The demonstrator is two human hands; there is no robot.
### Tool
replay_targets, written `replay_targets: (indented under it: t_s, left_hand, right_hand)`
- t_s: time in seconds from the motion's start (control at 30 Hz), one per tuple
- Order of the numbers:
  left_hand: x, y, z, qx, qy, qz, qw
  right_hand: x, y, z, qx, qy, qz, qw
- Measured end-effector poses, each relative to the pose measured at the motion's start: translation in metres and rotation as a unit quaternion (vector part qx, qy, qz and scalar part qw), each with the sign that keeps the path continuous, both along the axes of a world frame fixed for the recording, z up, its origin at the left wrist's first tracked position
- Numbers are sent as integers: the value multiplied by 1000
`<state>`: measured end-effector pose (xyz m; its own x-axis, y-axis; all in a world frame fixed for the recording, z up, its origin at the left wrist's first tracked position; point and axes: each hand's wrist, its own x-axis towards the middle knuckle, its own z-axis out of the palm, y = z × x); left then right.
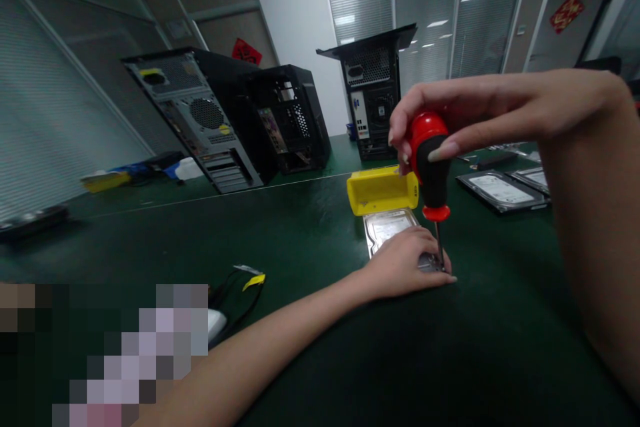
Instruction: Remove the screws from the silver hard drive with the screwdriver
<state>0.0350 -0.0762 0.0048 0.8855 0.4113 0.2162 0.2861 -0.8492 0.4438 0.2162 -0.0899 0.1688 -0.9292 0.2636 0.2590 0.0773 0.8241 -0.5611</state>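
My right hand [425, 117] is closed around the red and black handle of a screwdriver [434, 173], which stands nearly upright. Its shaft points down to the near right corner of a silver hard drive [387, 223] lying on the green table. Across the near end of that drive, my left hand [407, 260] is wrapped, gripping it by the sides and pressing it to the table. The screwdriver tip meets the drive beside the left fingers; the screw there is too small to make out. Touching the drive's far end is a yellow plastic bin [383, 193].
Other hard drives [503, 190] lie to the right. At the back stand several computer cases: a large one [205, 113], an opened one [290, 120] and another [373, 93]. A cable with a yellow tag [254, 281] lies at left on the green table [310, 233].
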Motion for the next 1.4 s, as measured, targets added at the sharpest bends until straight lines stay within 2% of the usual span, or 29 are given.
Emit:
replay_targets:
  t_s: [0.23,0.43,0.63,0.77,0.97,1.2,1.3,1.4]
  left_hand:
    - [0,-1,2,-9,11,12,1000]
    - [-1,-1,1,3,13,16,1000]
    - [0,0,0,2,11,7,1000]
    - [0,1,-1,9,9,9,1000]
    - [0,1,-2,-4,-6,-6,1000]
    - [-1,-1,0,-10,2,10,1000]
    - [-1,-1,0,-1,6,15,1000]
    - [-2,-1,0,6,9,11,1000]
  right_hand:
    - [2,-3,3,-12,-16,39,999]
    - [7,-3,8,8,-49,-12,999]
    - [3,-3,4,-35,-30,13,999]
    - [3,-6,4,-39,-43,-28,998]
    - [-3,-1,5,23,-66,-140,988]
    - [-9,-5,8,101,-92,-198,971]
    - [-9,-10,9,111,-103,-220,964]
    - [-8,-13,10,109,-111,-208,966]
